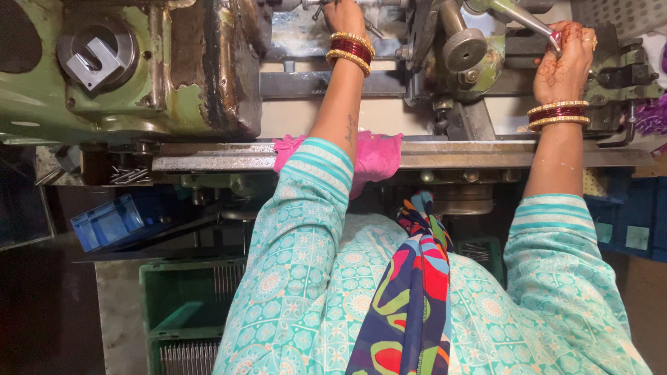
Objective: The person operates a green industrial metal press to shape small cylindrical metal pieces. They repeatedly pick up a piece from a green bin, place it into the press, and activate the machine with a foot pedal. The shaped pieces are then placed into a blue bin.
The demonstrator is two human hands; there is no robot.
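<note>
Right hand (564, 64) clamped on grey metal lever handle (517, 15), long axis running toward 10 o'clock. Left hand (344, 15) at 12 o'clock, reaching thin steel rod (374, 29); grip state unclear.

Both arms stretched fwd, away from the body, over the long grey steel rail (208, 158) of the green machine. Left hand (345, 15) well beyond the rail, fingers curled down, partly cut off by the frame edge; grip unclear. Left forearm bare, tilted slightly rightward. Right hand (564, 61) also beyond the rail, further right, fingers wrapped round a slim grey metal lever (517, 15). Right forearm approx. straight. Red-gold bangles on both wrists.
</note>
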